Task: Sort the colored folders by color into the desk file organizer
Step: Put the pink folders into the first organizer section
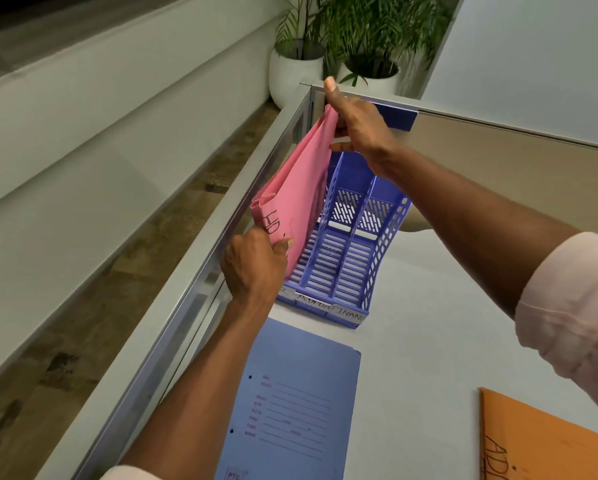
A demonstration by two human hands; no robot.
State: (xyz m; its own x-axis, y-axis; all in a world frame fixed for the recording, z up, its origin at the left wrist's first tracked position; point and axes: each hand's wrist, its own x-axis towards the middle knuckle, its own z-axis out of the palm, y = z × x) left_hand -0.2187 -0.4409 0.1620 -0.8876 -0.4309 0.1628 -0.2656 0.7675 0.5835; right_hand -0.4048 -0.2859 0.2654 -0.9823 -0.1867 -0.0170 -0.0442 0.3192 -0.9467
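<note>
Pink folders (297, 181) stand tilted in the leftmost slot of a blue desk file organizer (346, 265). My left hand (252, 265) grips their near lower corner, beside black handwriting. My right hand (356, 129) pinches their far top edge above the organizer. The organizer's middle and right slots hold nothing; its front labels are partly readable. A blue folder (290, 407) lies flat on the desk in front of the organizer. An orange folder (540, 441) with black writing lies at the near right.
The white desk (439, 341) ends on the left at a grey partition rail (173, 306), with floor beyond it. A beige partition panel (498, 161) stands behind the organizer. Two potted plants (353, 39) sit beyond the far corner.
</note>
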